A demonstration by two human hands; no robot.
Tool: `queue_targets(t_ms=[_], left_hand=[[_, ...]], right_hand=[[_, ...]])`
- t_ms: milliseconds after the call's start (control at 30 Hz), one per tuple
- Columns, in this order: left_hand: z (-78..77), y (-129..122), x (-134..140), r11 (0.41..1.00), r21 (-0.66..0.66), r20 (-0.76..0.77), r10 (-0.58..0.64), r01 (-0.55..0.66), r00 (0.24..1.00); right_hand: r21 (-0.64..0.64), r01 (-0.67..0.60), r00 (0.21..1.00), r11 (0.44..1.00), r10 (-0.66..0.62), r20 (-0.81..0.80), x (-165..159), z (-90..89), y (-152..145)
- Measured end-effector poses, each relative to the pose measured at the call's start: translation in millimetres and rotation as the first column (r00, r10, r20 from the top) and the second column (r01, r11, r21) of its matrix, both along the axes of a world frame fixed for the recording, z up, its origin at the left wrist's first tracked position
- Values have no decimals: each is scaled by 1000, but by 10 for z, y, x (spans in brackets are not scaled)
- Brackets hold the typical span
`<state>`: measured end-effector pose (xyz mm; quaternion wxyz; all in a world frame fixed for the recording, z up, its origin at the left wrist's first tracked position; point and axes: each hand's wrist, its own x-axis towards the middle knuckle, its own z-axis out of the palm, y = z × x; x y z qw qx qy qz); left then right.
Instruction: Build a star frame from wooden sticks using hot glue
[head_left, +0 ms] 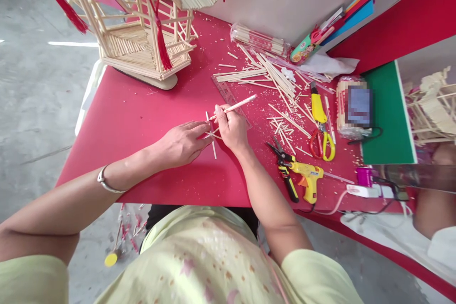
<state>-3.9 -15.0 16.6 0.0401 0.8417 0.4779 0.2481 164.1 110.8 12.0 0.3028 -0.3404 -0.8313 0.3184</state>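
In the middle of the red tabletop, thin wooden sticks point(214, 149) lie crossed in a small star shape. My left hand point(181, 145) reaches in from the left, its fingertips closed on the sticks at the crossing; the exact grip is partly hidden. My right hand point(231, 128) is closed around a pale pen point(244, 102), held at a slant with its lower end close to the crossed sticks. Under and behind my right hand lies a clear ruler point(225, 91).
A stick-built pavilion model point(142, 47) with red tassels stands back left. Loose sticks point(278, 78) and cut bits lie to the right, near yellow-handled scissors point(326, 145), pliers point(288, 175) and a yellow glue gun point(308, 178). A power strip point(366, 191) and another person's arm point(432, 209) are far right.
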Motion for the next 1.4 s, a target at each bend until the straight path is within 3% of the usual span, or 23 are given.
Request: queue_targets(t_ms=[267, 467, 633, 1400], left_hand=[[26, 1, -8, 1000, 4, -51, 2, -2, 999], [-17, -10, -14, 999, 43, -72, 20, -17, 997], [-43, -11, -16, 1000, 26, -56, 12, -10, 998], [-45, -30, -7, 1000, 11, -14, 14, -14, 1000]], right_hand=[[47, 14, 1000, 999, -14, 0, -126, -36, 109], [2, 67, 995, 998, -66, -73, 192, 104, -126], [-45, 122, 992, 992, -122, -11, 391, 70, -296], [-76, 119, 993, 990, -121, -16, 364, 2, -313]])
